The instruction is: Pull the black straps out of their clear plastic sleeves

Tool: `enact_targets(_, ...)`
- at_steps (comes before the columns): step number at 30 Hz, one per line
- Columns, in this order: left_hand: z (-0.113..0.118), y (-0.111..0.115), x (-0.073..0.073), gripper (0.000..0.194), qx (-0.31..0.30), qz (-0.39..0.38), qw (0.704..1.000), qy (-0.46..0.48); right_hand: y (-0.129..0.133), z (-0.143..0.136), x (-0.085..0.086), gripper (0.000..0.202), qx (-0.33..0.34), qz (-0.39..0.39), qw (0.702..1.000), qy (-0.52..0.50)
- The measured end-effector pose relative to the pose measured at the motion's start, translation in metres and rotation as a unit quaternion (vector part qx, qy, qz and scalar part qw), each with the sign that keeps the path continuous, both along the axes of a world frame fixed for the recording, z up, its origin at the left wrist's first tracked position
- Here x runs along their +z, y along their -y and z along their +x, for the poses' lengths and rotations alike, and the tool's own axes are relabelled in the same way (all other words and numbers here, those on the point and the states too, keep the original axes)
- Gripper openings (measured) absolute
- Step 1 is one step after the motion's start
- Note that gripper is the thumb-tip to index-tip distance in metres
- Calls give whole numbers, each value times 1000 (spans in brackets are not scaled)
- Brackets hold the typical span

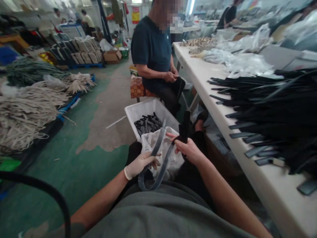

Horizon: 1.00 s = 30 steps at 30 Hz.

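My left hand (142, 164), in a thin pale glove, is closed around a dark grey strap (158, 180) that loops down in a U over my lap. One end of this strap points up past the fingers; the other runs up to my right hand (189, 150). That bare hand grips the strap together with black strap ends (186, 124) that stick up above the fist, its index finger stretched out to the left. Under both hands a white plastic bag (170, 165) lies over my lap and the near side of a white bin (129, 114) holding short black strips (148, 123).
At right, a long white table (210, 105) bears a big pile of black straps (279, 109) and clear plastic bags (247, 64). A seated person (153, 49) faces the table ahead. Cord bundles (27, 112) lie on pallets at left. A black curved tube (53, 193) crosses the lower left.
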<state>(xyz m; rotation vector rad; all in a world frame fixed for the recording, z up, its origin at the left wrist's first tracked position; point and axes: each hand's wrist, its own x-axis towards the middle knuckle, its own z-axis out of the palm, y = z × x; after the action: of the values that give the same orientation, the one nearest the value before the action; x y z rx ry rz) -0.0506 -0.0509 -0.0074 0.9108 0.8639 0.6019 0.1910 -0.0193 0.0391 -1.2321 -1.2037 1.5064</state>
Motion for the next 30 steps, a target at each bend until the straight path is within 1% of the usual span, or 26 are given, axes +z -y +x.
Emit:
enact_targets(3,7,8,2,38,-53,-19,998,-21,-12,8,-5,34,-18,4,999,-36)
enact_targets(5,10,9,4,37,-71,-26,996,-37,-14,12,-3,36,-26,20,999,-39)
enact_targets(6,11,7,5,38,-70,-18,997,-41,-14,11,0,35,-30,29,999,-33)
enact_targets(8,16,1,11,43,-49,24,998,-31,-11,7,9,33,-29,48,998,-12)
enact_targets(11,32,-13,26,49,4,99,995,-17,-1,-9,24,28,20,75,996,35)
enact_targets(13,44,-19,35,42,34,127,991,-39,7,-17,32,23,50,108,988,98)
enact_targets(14,49,-20,37,37,38,139,988,-55,11,-19,36,21,55,125,982,132)
enact_targets(16,56,-16,38,29,14,158,983,-92,18,-16,40,20,34,151,973,173)
enact_targets(18,57,-5,34,27,-36,163,978,-122,21,-6,43,22,-16,155,975,161)
enact_targets(19,57,3,31,26,-58,153,978,-129,22,1,43,24,-43,154,977,143)
enact_targets(21,53,18,21,27,-83,108,984,-111,23,14,43,25,-80,143,981,107)
enact_targets(22,49,24,15,32,-91,77,989,-86,24,20,43,26,-90,134,982,95)
enact_targets(23,46,30,8,38,-86,41,994,-59,24,25,41,26,-100,126,983,90)
enact_targets(24,41,33,1,46,-63,6,997,-33,25,30,39,26,-110,118,983,92)
enact_targets(26,30,32,-12,56,15,-41,999,-1,29,41,34,28,-138,109,977,119)
enact_targets(28,16,21,-22,54,105,-45,993,-9,35,53,28,30,-175,106,963,176)
enact_targets(30,-1,0,-24,47,168,-19,985,-32,42,66,23,30,-223,101,940,237)
